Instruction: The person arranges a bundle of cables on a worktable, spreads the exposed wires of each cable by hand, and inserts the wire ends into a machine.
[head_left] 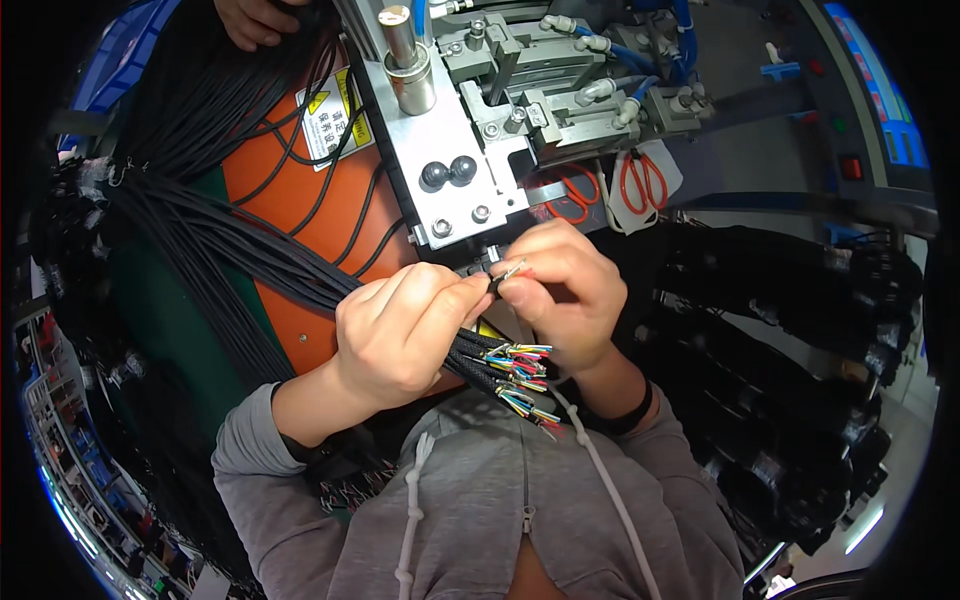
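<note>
My left hand [395,330] is closed, pinching a black cable near its end in front of the metal press. The fingers of my right hand [565,290] are pinched on the thin wire ends [513,270] of that same cable, and the two hands almost meet. Below my left hand, a bundle of black braided cables [470,355] fans out into red, yellow, blue and white wire ends [522,368]. Just beyond my fingertips stands the silver press [440,150], with two black knobs [448,172] on its plate.
More black cables [240,235] run from a tied bunch at left across an orange panel [300,325]. Red-handled scissors [643,183] lie right of the press, below blue air hoses [630,65]. Another person's hand [258,20] rests at the upper left. Dark cable bundles [780,270] hang at right.
</note>
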